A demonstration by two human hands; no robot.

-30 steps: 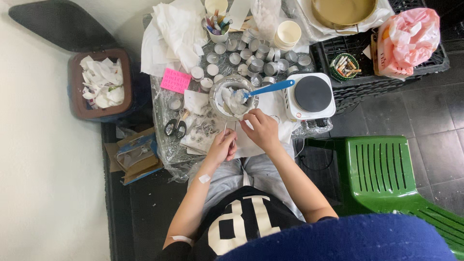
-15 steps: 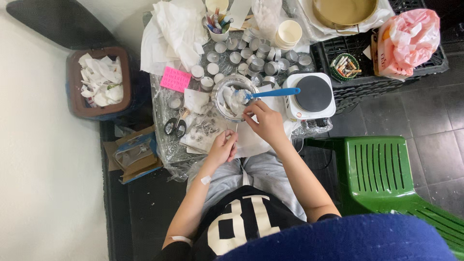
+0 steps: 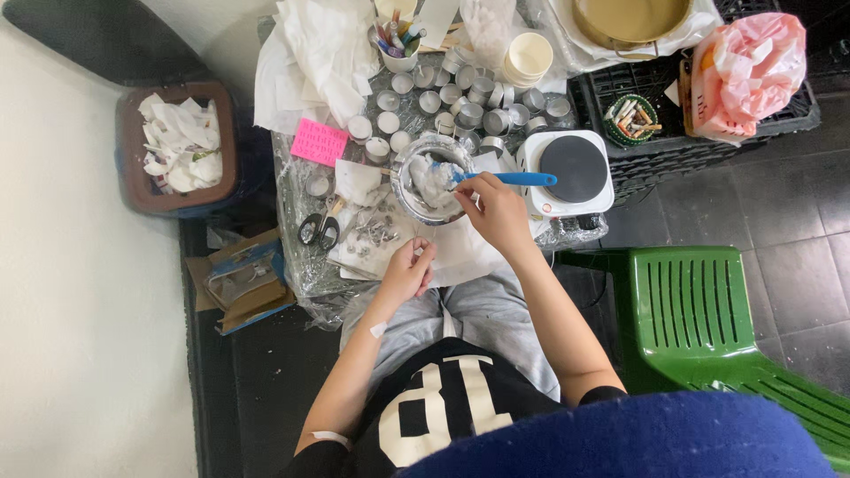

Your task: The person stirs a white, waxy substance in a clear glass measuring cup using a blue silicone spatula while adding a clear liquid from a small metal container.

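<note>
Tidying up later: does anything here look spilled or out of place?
Nothing looks spilled. The right hand holds a blue spatula in the bowl of white stuff; small tins crowd the table, and the bin brims with paper scraps.

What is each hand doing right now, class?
Left hand: closed, pinching something small and white.
Right hand: closed on the blue-handled spatula in the bowl.

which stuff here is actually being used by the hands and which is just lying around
In use:
right hand holding the blue-handled tool
metal bowl of white material
left hand, fingers pinched on something too small to tell

Lying about:
scissors
pink note
hot plate
green chair
pink bag
</note>
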